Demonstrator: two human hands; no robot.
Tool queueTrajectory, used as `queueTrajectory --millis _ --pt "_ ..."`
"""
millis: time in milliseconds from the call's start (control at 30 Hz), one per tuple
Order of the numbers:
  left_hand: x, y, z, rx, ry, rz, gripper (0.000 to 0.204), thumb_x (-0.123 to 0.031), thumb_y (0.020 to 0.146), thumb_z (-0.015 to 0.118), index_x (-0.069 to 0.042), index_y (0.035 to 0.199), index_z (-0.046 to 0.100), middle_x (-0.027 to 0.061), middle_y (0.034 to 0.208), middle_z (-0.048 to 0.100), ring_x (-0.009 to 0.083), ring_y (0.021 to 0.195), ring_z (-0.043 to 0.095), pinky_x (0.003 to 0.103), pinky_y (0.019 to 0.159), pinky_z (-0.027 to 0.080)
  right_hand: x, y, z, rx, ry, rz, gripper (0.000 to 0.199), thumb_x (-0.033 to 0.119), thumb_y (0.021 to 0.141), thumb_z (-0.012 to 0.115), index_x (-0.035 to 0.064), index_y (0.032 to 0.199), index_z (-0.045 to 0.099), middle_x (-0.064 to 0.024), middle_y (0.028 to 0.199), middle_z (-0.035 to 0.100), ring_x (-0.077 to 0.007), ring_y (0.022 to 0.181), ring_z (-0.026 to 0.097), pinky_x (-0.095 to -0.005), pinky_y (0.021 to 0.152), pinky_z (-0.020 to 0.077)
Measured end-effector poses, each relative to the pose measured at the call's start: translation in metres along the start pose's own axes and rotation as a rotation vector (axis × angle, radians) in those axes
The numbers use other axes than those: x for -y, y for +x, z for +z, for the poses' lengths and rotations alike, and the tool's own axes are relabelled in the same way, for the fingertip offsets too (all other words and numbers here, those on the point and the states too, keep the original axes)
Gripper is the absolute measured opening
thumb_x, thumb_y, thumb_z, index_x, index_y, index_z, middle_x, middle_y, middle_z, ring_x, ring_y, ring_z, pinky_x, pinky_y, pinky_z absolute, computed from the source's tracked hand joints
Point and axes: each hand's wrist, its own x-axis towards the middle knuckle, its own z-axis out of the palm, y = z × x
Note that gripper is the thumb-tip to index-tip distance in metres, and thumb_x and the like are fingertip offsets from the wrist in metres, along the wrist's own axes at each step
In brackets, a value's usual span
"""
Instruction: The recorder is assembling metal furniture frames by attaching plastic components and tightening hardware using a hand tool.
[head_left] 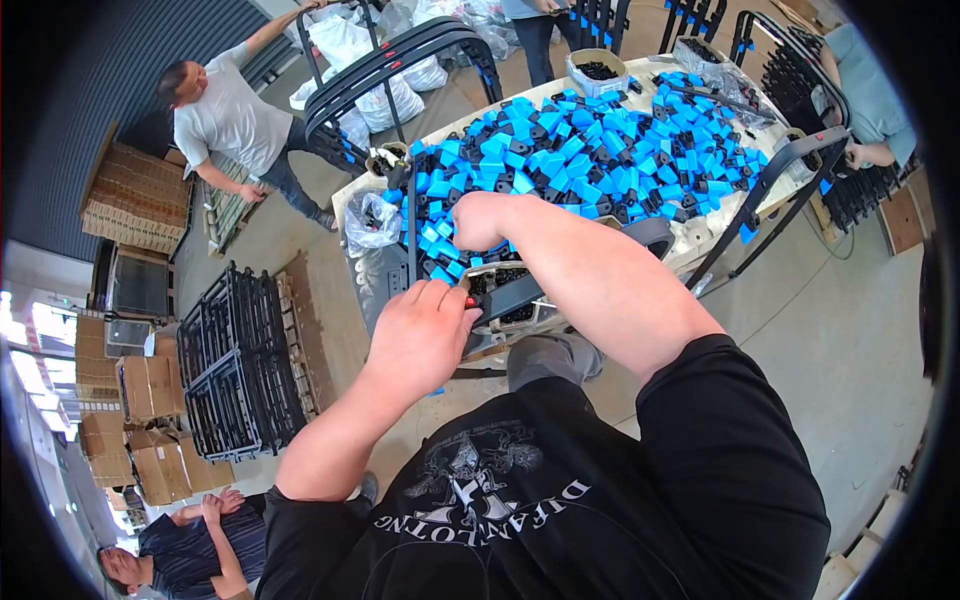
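My left hand (418, 335) is closed round a black tubular frame (515, 296), beside a small red piece (473, 302) on it. One dark bar of it slants away to the right under my right forearm. My right hand (482, 221) is curled into a fist over the near left part of a big heap of blue and black plastic caps (590, 150). Its fingertips are turned away, so whatever they hold is hidden. Just left of that fist, a narrow black bar (412, 225) runs upward. Below the bars, a container of small black parts (515, 310) is partly covered.
The heap lies on a pale worktable (700, 240). Around it are a clear plastic bag (372, 220), a white tub (597, 72) of black parts and curved black frames (400, 65). Stacked frames (235, 360) and cartons (155, 385) stand left. Several other people are nearby.
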Motion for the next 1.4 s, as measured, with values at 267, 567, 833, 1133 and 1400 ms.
queueTrajectory --millis 267,567,833,1133,1400 --pt "-0.009 -0.01 0.014 0.026 -0.02 -0.079 0.043 -0.021 0.091 0.07 0.004 0.124 0.056 0.0169 0.104 0.063 0.0332 0.095 0.061 0.043 0.084 0.052 0.003 0.0 0.001 0.013 -0.005 -0.005 0.032 0.028 0.082 0.063 0.0004 0.09 0.076 -0.0221 0.097 0.073 -0.0363 0.093 0.07 -0.0454 0.085 0.0546" --pt "-0.014 -0.015 0.031 0.159 0.096 -0.097 0.059 -0.022 0.093 0.067 0.012 0.135 0.044 0.0219 0.109 0.062 0.0344 0.099 0.061 0.042 0.087 0.052 0.004 0.002 -0.002 0.01 0.014 -0.017 0.032 0.029 0.082 0.064 0.0009 0.089 0.076 -0.0211 0.095 0.073 -0.0353 0.091 0.07 -0.0445 0.083 0.0547" --pt "-0.017 -0.028 0.012 0.057 -0.051 -0.139 0.066 -0.028 0.09 0.07 0.005 0.142 0.044 0.0196 0.123 0.061 0.0366 0.111 0.06 0.046 0.094 0.05 -0.007 0.009 0.005 -0.021 -0.112 -0.022 0.033 0.038 0.073 0.071 0.0066 0.078 0.079 -0.0159 0.085 0.075 -0.0289 0.078 0.072 -0.0436 0.074 0.057" --pt "0.022 -0.109 0.039 -0.216 -0.085 -0.484 0.049 -0.033 0.073 0.083 -0.004 0.107 0.063 0.0184 0.095 0.067 0.0396 0.089 0.066 0.049 0.08 0.053 0.004 0.0 0.016 -0.135 -0.003 0.002 0.035 0.036 0.08 0.066 0.0027 0.084 0.074 -0.0199 0.089 0.072 -0.0366 0.086 0.069 -0.0492 0.077 0.0532" --pt "0.028 -0.135 0.036 -0.32 -0.153 -0.369 0.028 -0.025 0.071 0.08 -0.008 0.083 0.062 0.0142 0.08 0.065 0.0377 0.077 0.066 0.047 0.067 0.053 0.046 -0.057 0.034 -0.339 0.102 0.122 0.028 0.029 0.082 0.065 0.0041 0.093 0.069 -0.0194 0.094 0.072 -0.0377 0.092 0.069 -0.0487 0.082 0.0546"
